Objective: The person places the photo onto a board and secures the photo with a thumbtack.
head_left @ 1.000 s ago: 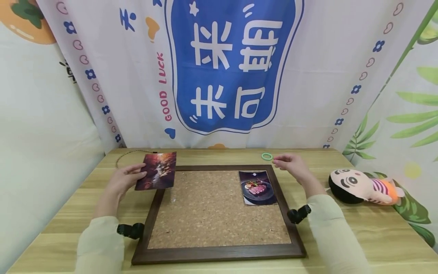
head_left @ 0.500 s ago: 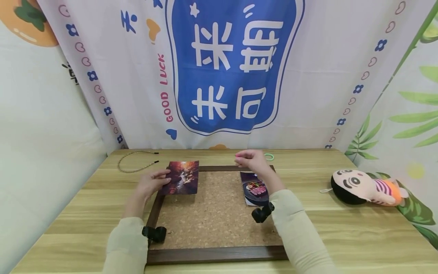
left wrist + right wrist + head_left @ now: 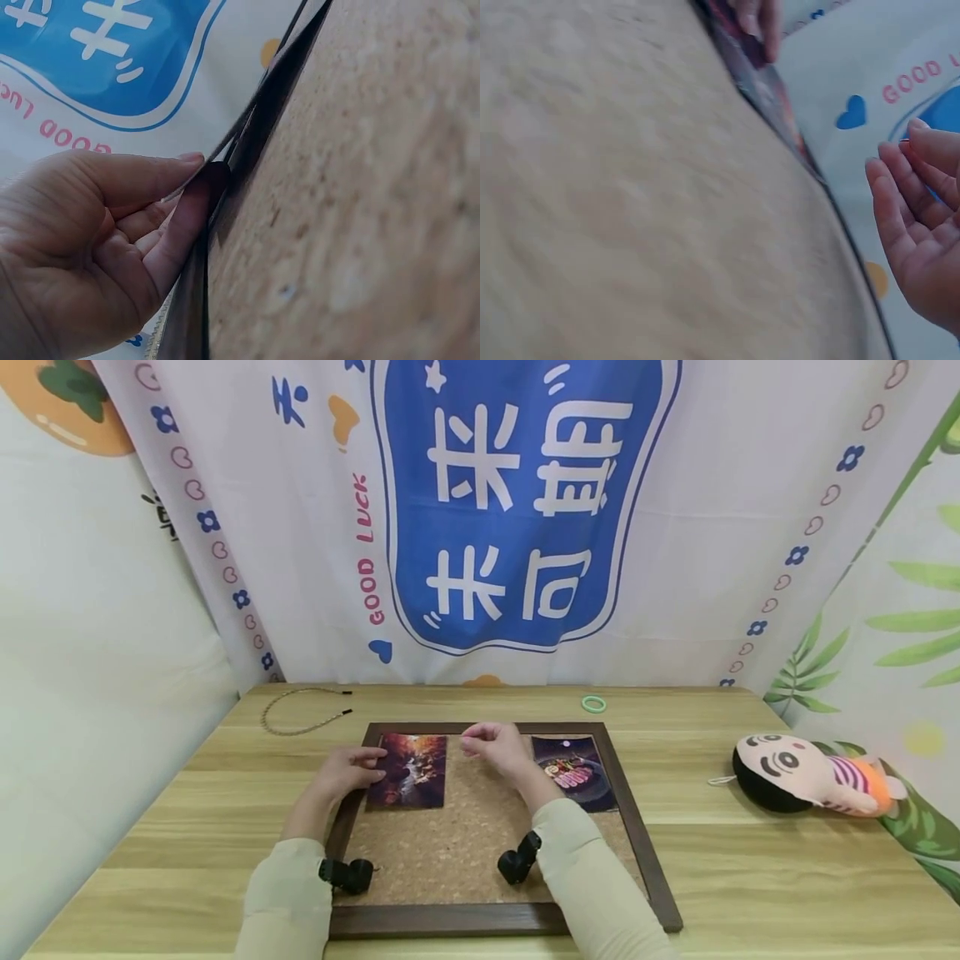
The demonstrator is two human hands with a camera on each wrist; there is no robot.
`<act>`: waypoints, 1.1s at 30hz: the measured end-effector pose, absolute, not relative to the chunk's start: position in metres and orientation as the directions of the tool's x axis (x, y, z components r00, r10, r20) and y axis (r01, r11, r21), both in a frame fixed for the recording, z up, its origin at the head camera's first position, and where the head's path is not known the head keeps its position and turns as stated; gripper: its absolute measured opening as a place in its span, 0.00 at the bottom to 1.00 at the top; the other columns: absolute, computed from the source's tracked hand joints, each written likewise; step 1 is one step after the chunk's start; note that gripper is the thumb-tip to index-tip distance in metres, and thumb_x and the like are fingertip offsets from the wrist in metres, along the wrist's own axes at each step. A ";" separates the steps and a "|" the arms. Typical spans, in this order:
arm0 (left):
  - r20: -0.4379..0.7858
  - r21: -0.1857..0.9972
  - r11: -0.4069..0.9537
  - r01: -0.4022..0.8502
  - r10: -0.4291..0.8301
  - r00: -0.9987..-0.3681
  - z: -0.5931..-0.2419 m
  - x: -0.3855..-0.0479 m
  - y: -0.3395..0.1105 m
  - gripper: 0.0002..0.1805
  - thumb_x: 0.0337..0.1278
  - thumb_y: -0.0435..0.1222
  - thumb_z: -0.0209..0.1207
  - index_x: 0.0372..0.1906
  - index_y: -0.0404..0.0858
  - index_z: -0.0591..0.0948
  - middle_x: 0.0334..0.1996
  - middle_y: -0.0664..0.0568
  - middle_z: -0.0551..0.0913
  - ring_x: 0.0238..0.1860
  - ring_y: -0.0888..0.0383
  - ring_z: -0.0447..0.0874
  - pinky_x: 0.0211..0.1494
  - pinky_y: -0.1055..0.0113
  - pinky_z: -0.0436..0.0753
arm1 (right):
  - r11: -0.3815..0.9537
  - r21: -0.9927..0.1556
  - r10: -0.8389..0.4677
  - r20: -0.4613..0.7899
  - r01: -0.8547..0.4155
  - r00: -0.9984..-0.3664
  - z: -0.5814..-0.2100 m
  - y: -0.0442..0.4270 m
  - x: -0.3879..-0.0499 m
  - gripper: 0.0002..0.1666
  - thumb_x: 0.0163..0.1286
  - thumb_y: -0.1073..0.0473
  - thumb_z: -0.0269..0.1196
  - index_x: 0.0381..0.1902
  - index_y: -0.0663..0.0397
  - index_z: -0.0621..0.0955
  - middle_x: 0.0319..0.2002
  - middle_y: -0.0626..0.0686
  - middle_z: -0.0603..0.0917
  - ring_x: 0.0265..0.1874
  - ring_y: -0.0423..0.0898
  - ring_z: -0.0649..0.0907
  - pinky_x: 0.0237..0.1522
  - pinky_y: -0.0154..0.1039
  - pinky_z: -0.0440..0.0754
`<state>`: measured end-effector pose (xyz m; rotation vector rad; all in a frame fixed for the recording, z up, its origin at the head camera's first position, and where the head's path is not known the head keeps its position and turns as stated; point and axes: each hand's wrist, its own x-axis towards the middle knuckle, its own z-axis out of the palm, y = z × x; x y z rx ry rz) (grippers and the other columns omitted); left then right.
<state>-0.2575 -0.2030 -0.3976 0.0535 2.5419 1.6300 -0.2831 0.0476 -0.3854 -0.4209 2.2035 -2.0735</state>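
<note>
My left hand (image 3: 348, 774) pinches the left edge of a photo print (image 3: 415, 777) with a fiery orange and dark purple scene. The print lies over the upper left corner of a framed corkboard (image 3: 442, 852). In the left wrist view the thumb (image 3: 176, 166) is on one side of the print's edge, a finger behind it. My right hand (image 3: 501, 750) is just right of the print, above the board. Between thumb and fingers it pinches a tiny red piece (image 3: 905, 140), like a pushpin head, mostly hidden. A food photo (image 3: 573, 774) lies on the board's upper right, partly behind the right forearm.
Behind the board lie a braided cord-like band (image 3: 288, 731) at left and a green ring (image 3: 593, 704) at right. A plush doll (image 3: 802, 774) lies on the wooden table (image 3: 720, 877) to the right. A printed curtain (image 3: 675, 610) hangs along the back.
My left hand has carried the print rightward and down onto the board's upper left. My right hand has moved left from beside the green ring, past the food photo, toward the print.
</note>
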 end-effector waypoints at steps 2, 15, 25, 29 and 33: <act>-0.047 0.917 0.399 0.008 0.128 -0.991 -0.404 -0.261 -0.207 0.22 0.45 0.29 0.60 0.50 0.30 0.73 0.44 0.33 0.72 0.41 0.49 0.74 0.37 0.63 0.76 | 0.047 -0.989 -0.259 0.126 -0.142 -0.958 -0.394 0.040 -0.282 0.10 0.55 0.69 0.60 0.33 0.74 0.77 0.24 0.52 0.80 0.27 0.51 0.80 0.31 0.45 0.77; -0.067 0.856 0.516 -0.029 0.055 -0.996 -0.394 -0.253 -0.195 0.22 0.45 0.24 0.57 0.50 0.25 0.72 0.39 0.38 0.72 0.38 0.51 0.70 0.33 0.66 0.76 | 0.097 -0.979 -0.323 0.141 -0.181 -0.936 -0.419 0.011 -0.272 0.07 0.54 0.70 0.61 0.30 0.73 0.78 0.24 0.51 0.78 0.23 0.37 0.75 0.28 0.31 0.75; -0.064 0.818 0.575 -0.019 0.059 -0.996 -0.395 -0.254 -0.195 0.21 0.46 0.24 0.57 0.49 0.24 0.72 0.31 0.43 0.71 0.30 0.54 0.72 0.30 0.65 0.76 | 0.262 -0.931 -0.285 0.177 -0.254 -0.942 -0.416 0.009 -0.266 0.05 0.54 0.64 0.62 0.27 0.63 0.80 0.25 0.49 0.79 0.23 0.38 0.74 0.26 0.31 0.71; -0.035 0.797 0.604 0.010 0.062 -0.997 -0.394 -0.253 -0.195 0.21 0.45 0.26 0.58 0.48 0.23 0.72 0.21 0.48 0.70 0.22 0.58 0.70 0.25 0.66 0.74 | 0.264 -0.930 -0.283 0.178 -0.255 -0.942 -0.416 0.009 -0.266 0.05 0.54 0.65 0.62 0.27 0.64 0.80 0.25 0.50 0.79 0.22 0.38 0.73 0.26 0.31 0.71; 0.037 0.743 0.665 0.079 0.077 -0.996 -0.396 -0.252 -0.197 0.22 0.45 0.29 0.59 0.48 0.24 0.72 0.22 0.48 0.72 0.21 0.57 0.69 0.24 0.64 0.71 | 0.260 -0.930 -0.289 0.181 -0.259 -0.940 -0.416 0.008 -0.267 0.05 0.54 0.65 0.62 0.27 0.64 0.80 0.25 0.51 0.79 0.22 0.38 0.73 0.26 0.32 0.71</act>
